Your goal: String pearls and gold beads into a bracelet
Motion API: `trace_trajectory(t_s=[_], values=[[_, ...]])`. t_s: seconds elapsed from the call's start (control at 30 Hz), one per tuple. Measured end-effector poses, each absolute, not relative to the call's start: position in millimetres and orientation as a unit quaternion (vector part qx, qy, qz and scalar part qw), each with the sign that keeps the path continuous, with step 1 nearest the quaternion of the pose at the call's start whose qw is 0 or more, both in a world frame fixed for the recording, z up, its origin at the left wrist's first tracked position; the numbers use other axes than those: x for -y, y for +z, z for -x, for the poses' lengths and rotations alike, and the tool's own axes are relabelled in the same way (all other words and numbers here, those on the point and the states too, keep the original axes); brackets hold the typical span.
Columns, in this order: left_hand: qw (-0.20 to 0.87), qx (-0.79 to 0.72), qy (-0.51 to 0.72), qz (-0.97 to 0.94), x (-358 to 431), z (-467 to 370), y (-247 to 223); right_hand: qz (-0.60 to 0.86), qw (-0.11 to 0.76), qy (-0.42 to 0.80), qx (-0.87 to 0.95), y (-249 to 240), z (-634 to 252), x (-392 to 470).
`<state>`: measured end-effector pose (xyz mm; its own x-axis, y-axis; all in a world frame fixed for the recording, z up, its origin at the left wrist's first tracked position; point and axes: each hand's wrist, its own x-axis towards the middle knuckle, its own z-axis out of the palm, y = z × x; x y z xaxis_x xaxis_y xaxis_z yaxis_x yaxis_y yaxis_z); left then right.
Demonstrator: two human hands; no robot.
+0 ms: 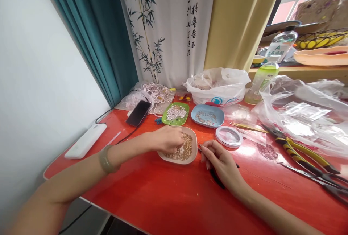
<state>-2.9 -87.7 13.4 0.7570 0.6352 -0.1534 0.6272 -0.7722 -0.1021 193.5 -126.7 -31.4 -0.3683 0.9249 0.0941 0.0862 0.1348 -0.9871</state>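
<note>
My left hand (pixel 170 139), with a bangle (pixel 107 159) on its wrist, reaches into the cream tray (pixel 194 144) of small gold beads (pixel 187 148). Its fingers are drawn together at the beads, and what they hold, if anything, is hidden. Just right of that tray, my right hand (pixel 214 154) pinches something small, with a thin dark tip by the thumb and index finger. Below its palm, a dark-handled tool (pixel 216 178) shows in part. Behind are a green tray (pixel 186 108) of pale beads and a blue tray (pixel 194 110) of small metal pieces.
A phone (pixel 139 113) and a white power bank (pixel 86 141) are at the left. At the right are a round lid (pixel 229 136), yellow-black pliers (pixel 299 155), scissors (pixel 312 177) and plastic bags (pixel 301 119). A bag-lined bowl (pixel 217 86) stands at the back.
</note>
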Motion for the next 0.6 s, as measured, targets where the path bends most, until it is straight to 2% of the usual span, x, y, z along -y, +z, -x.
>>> trace_trajectory(t_s=[0.1,0.17,0.4,0.6], values=[[0.045,0.323,0.104,0.939,88.4,0.5,14.3,0.394,0.404,0.523,0.639,-30.2,-192.7,127.5],[0.025,0.338,0.095,0.936,87.2,1.9,14.2,0.392,0.408,0.522,0.639,-29.6,-192.3,128.2],[-0.155,0.432,-0.089,0.884,78.6,15.3,9.2,0.385,0.405,0.524,0.643,-32.2,-192.9,128.1],[-0.361,0.459,-0.195,0.788,75.4,17.6,11.7,0.387,0.396,0.530,0.642,-30.8,-192.9,128.1]])
